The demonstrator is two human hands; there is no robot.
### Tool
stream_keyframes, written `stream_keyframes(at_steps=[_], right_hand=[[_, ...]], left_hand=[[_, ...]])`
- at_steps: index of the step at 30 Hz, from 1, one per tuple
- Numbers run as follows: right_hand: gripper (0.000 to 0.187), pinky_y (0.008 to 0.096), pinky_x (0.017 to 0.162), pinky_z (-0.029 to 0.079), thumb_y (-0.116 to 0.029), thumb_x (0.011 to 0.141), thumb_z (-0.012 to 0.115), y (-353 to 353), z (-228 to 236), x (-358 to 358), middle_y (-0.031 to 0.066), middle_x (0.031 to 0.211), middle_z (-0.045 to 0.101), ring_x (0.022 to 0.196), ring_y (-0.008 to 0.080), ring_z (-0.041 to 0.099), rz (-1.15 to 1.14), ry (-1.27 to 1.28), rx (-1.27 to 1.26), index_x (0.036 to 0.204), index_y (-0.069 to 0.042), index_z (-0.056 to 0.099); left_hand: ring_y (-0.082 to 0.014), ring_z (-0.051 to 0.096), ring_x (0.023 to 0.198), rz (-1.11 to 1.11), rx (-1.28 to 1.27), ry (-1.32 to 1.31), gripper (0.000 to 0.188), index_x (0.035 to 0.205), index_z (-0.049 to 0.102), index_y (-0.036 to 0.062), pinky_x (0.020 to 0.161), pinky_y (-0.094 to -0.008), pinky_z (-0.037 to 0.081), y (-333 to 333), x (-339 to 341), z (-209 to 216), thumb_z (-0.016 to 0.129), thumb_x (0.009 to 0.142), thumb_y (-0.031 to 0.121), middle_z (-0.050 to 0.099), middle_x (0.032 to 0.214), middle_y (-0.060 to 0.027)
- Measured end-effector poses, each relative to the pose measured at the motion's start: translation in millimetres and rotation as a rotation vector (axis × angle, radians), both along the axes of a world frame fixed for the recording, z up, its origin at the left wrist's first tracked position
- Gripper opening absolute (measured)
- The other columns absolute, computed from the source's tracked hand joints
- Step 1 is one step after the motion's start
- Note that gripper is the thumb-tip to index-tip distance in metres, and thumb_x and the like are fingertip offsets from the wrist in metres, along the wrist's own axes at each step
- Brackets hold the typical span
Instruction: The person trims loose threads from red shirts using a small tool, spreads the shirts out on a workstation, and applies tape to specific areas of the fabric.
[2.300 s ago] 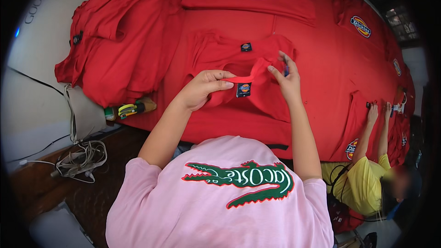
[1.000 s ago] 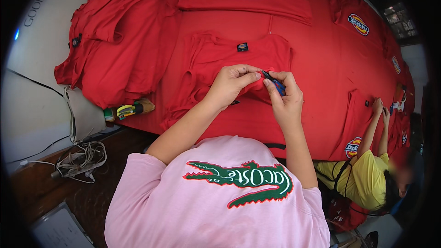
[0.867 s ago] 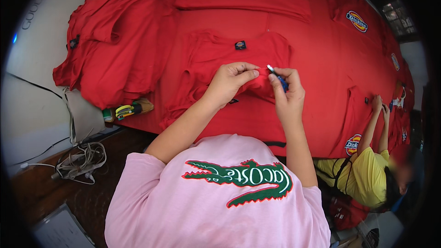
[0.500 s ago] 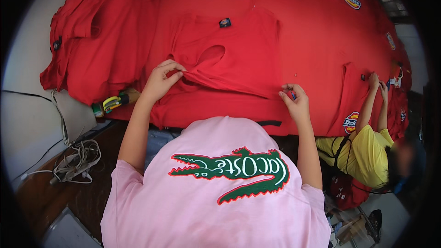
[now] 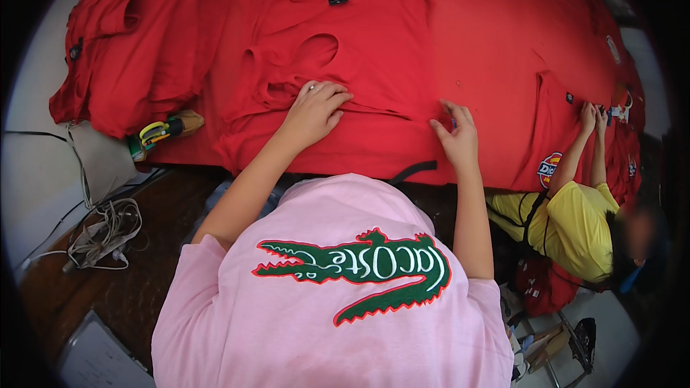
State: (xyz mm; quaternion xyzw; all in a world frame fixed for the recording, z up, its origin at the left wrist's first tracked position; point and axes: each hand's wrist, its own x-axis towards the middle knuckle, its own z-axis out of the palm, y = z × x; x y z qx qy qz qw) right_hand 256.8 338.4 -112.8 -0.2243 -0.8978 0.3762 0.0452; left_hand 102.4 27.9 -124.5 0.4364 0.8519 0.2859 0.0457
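The red worktop (image 5: 496, 79) carries a spread red shirt (image 5: 381, 47). The left hand (image 5: 313, 115) rests on the shirt's near part, whether pinching cannot be told; the right hand's (image 5: 460, 141) fingers curl around a small, mostly hidden blue tool (image 5: 453, 123).

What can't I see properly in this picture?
All in the head view:
Small blue tool: mostly hidden by the right hand.
Wrinkled red fabric shirt: partly covered by the left hand, so I can't tell if it's pinched.
Rumpled red cloth pile: cut off by the top edge.
Whatever the yellow-clad co-worker's hands hold: too small.
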Motion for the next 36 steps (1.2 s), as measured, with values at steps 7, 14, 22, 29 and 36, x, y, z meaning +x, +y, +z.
stream_keyframes(at_steps=[7, 14, 22, 29, 36], right_hand=[[0.022, 0.0319, 0.073, 0.051, -0.014, 0.088, 0.081, 22.2, -19.0, 10.0, 0.0041, 0.078, 0.062, 0.078, 0.0154, 0.063, -0.033, -0.046, -0.300, 0.101, -0.002, 0.068], [0.006, 0.0216, 0.056, 0.030, -0.007, 0.097, 0.073, 21.5, 22.7, 40.3, -0.0073, 0.075, 0.054, 0.060, 0.0031, 0.040, -0.159, 0.064, -1.096, 0.101, -0.008, 0.067], [0.014, 0.0211, 0.061, 0.037, -0.005, 0.100, 0.067, 9.7, 45.1, 49.6, -0.0044, 0.083, 0.061, 0.066, 0.0028, 0.046, -0.033, 0.134, -0.972, 0.112, -0.001, 0.073], [0.016, 0.0271, 0.088, 0.052, -0.006, 0.100, 0.066, -14.6, 70.2, 25.4, 0.0053, 0.098, 0.074, 0.093, 0.0102, 0.065, 0.146, 0.231, -0.617, 0.110, 0.003, 0.074], [0.018, 0.0296, 0.084, 0.054, -0.010, 0.099, 0.068, 31.7, 34.4, 29.9, 0.0116, 0.100, 0.077, 0.096, 0.0143, 0.071, 0.009, 0.241, -0.302, 0.107, 0.004, 0.074]], left_hand=[[-0.0297, 0.057, 0.119, 0.097, -0.074, 0.117, 0.015, 0.100, 0.068, 0.0069, 0.108, -0.0470, 0.039, 0.3, -15.9, -17.8, 0.074, 0.088, 0.014, 0.062, 0.120, -0.0073], [-0.0124, 0.061, 0.105, 0.275, 0.495, -0.823, 0.030, 0.109, 0.071, -0.0026, 0.099, -0.0260, 0.043, -24.7, -26.1, -4.6, 0.060, 0.107, 0.026, 0.067, 0.105, -0.0026], [-0.0216, 0.065, 0.112, 0.331, 0.242, -0.025, 0.025, 0.116, 0.072, 0.0113, 0.104, -0.0403, 0.042, 6.9, 7.8, 23.4, 0.069, 0.098, 0.027, 0.071, 0.111, -0.0067], [-0.0208, 0.064, 0.117, 0.020, 0.189, -0.140, 0.026, 0.118, 0.069, 0.0127, 0.120, -0.0495, 0.027, 101.9, 94.6, 69.4, 0.073, 0.095, 0.024, 0.071, 0.115, -0.0052], [-0.0259, 0.066, 0.108, 0.196, 0.082, 0.167, 0.020, 0.107, 0.070, 0.0113, 0.108, -0.0478, 0.039, 68.5, 46.8, 39.4, 0.074, 0.088, 0.014, 0.069, 0.105, -0.0071]])
